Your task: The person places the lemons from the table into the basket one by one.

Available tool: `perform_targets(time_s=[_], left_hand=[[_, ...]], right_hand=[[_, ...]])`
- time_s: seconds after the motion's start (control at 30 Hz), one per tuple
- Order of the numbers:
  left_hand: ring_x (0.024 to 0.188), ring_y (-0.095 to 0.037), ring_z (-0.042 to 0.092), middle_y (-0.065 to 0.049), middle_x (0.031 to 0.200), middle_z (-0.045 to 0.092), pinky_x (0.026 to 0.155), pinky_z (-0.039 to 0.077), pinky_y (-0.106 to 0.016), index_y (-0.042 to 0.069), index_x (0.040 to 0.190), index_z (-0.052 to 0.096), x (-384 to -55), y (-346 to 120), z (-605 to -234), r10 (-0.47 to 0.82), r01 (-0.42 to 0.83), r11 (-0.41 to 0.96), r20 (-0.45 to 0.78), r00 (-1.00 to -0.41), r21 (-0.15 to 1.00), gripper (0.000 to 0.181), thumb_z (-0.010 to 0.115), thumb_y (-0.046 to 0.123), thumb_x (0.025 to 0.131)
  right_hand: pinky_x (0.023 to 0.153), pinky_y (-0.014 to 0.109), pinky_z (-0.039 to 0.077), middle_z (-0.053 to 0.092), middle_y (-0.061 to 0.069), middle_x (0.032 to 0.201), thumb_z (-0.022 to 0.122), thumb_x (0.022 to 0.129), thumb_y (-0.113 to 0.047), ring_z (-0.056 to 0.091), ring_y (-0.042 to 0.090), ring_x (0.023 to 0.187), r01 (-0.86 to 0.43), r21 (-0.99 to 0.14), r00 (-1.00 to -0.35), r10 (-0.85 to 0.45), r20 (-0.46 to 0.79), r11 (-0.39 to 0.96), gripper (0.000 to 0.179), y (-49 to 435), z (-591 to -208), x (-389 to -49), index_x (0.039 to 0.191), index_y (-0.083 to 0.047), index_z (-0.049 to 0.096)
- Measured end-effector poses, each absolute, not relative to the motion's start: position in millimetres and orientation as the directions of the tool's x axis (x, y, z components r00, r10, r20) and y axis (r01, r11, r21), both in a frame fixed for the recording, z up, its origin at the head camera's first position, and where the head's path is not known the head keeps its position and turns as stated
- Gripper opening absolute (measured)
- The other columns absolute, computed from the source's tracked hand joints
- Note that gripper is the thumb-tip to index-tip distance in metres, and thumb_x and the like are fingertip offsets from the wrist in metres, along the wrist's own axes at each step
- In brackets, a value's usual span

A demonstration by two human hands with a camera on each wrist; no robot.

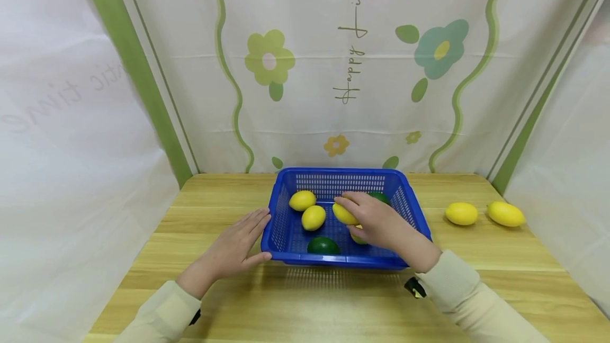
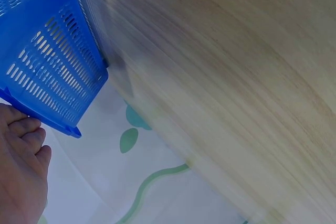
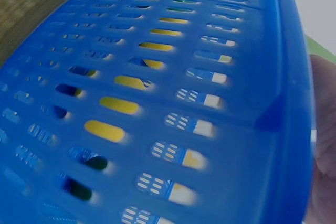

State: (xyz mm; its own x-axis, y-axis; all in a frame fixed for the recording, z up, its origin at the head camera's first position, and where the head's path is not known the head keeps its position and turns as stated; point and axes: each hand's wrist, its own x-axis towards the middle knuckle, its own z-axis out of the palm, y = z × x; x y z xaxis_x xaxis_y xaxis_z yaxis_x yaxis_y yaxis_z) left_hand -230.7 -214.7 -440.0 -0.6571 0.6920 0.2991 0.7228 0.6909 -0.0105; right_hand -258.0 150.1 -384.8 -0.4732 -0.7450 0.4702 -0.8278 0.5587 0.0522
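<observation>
A blue plastic basket [image 1: 345,261] with slotted walls stands on the table. My right hand [image 1: 381,224] reaches over its front right rim and grips a lemon [image 1: 344,214] between fingers and thumb, inside the basket. Just under that hand another lemon [image 1: 357,236] shows partly. Two more lemons, the rear one [image 1: 302,200] and the nearer one [image 1: 313,218], lie at the basket's left. A dark green avocado-like fruit [image 1: 323,245] rests by the front wall; a second green fruit [image 1: 379,198] is half hidden behind the right hand. My left hand [image 1: 238,245], fingers straight, touches the basket's left rim.
To the right of the basket, a lemon [image 1: 461,214] and another lemon [image 1: 505,214] lie on the wooden table [image 1: 229,300]. A printed white curtain [image 1: 305,115] hangs behind the table's back edge, with white sheets at both sides.
</observation>
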Motion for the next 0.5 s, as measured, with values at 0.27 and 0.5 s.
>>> perform_targets(time_s=[0.27, 0.5], left_hand=[[0.143, -0.03, 0.025, -0.018, 0.155, 0.028, 0.115, 0.024, -0.042, -0.005, 0.149, 0.032, -230.6, -214.7, -439.4, 0.691, 0.722, 0.692, 0.299, -0.658, -0.01, 0.079, 0.045, 0.055, 0.098], [0.143, -0.03, 0.025, -0.018, 0.155, 0.027, 0.115, 0.024, -0.042, -0.005, 0.149, 0.031, -230.6, -214.9, -439.4, 0.692, 0.72, 0.694, 0.29, -0.661, -0.013, 0.079, 0.045, 0.055, 0.098]], right_hand=[[0.087, 0.035, 0.054, 0.061, 0.011, 0.117, 0.081, 0.077, -0.015, 0.059, 0.023, 0.099, -0.786, -0.017, -0.588, -0.738, 0.333, 0.618, 0.056, 146.7, -381.8, -254.6, 0.127, -0.001, 0.059], [0.087, 0.037, 0.054, 0.061, 0.012, 0.116, 0.08, 0.078, -0.014, 0.059, 0.023, 0.098, -0.763, -0.071, -0.637, -0.73, 0.246, 0.642, 0.056, 143.2, -378.5, -251.4, 0.128, 0.0, 0.059]])
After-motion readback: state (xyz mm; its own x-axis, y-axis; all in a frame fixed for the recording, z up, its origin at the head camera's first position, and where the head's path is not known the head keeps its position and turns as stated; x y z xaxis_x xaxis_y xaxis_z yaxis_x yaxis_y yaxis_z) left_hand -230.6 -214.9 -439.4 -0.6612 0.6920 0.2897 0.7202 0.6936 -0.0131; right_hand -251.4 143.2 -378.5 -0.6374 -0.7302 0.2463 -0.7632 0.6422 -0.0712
